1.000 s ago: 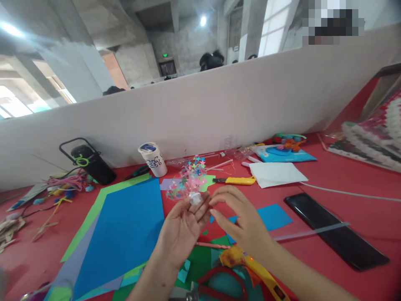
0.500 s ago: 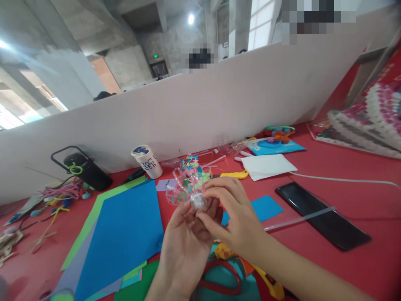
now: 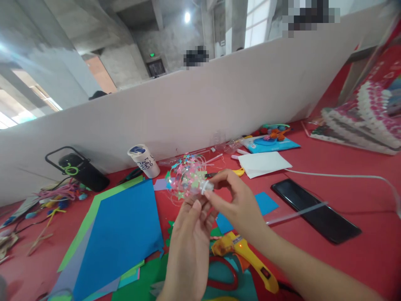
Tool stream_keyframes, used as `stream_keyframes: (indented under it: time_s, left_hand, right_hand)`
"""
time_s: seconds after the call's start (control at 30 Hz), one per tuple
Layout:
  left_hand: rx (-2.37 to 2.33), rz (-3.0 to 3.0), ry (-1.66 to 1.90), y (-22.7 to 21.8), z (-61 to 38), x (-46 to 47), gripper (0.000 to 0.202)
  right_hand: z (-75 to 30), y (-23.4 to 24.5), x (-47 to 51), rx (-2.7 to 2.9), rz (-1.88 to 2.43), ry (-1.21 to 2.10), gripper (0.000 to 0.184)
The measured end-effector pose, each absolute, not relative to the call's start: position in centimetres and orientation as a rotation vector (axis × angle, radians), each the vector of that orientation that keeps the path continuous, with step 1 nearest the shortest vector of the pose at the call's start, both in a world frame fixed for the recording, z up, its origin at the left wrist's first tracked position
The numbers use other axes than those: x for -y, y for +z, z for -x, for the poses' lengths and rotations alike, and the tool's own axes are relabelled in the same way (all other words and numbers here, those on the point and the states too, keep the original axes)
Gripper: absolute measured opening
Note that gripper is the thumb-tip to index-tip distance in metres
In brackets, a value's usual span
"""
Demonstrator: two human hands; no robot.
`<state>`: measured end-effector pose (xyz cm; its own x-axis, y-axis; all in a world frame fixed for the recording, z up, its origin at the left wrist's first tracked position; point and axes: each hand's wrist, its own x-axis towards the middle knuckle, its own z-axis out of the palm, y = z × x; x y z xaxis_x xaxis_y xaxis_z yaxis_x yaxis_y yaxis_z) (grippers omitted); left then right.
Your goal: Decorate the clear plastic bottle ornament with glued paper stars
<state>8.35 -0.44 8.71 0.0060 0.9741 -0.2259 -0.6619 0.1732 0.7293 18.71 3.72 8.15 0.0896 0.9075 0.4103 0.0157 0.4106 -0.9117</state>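
Observation:
My right hand [image 3: 233, 200] pinches the white neck of a small clear plastic ornament [image 3: 187, 179] covered with coloured paper stars, holding it above the red table [image 3: 338, 163]. Just below it, my left hand [image 3: 191, 225] is raised with its fingers loosely curled, the fingertips touching the ornament's underside. Thin strands trail from the ornament. Under my hands lie a yellow glue gun [image 3: 247, 261] and red-handled scissors [image 3: 224, 276].
Blue, green and purple paper sheets [image 3: 122, 234] lie at the left. A paper cup [image 3: 143, 161], black speaker [image 3: 79, 171], white paper [image 3: 262, 164], yellow cutter [image 3: 238, 172], black phone [image 3: 315, 211], clear stick [image 3: 296, 213] and craft clutter [image 3: 271, 140] surround them. A white partition [image 3: 219, 108] runs behind.
My right hand closed on the ornament's neck and lifted it off my left palm, turning it sideways. My left hand's fingers rose beneath it. The camera view shifted slightly.

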Motion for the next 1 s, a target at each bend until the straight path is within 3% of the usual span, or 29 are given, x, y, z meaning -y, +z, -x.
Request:
stream_keyframes:
  time_s: [0.1,0.27,0.5,0.77,1.0]
  left_hand:
    - [-0.939,-0.725,1.278,8.1,-8.0,1.0,0.019]
    - [-1.061,-0.858,1.236,7.3,-7.7,0.4,0.024]
    - [-0.720,-0.419,1.340,7.0,-8.8,-1.9,0.012]
    - [-0.704,-0.044,1.267,9.2,-8.6,-2.4,0.030]
    - [-0.713,-0.121,1.350,8.6,-9.0,-2.2,0.022]
  right_hand:
    - [-19.0,8.3,-4.2,0.966,0.879,1.263,0.014]
    - [-18.8,8.0,-4.4,0.841,0.816,1.440,0.021]
    - [-18.1,7.3,-4.3,0.882,0.830,1.485,0.022]
    - [-18.2,7.5,-4.2,1.122,0.866,1.312,0.010]
    - [-18.3,7.4,-4.2,1.174,0.884,1.244,0.008]
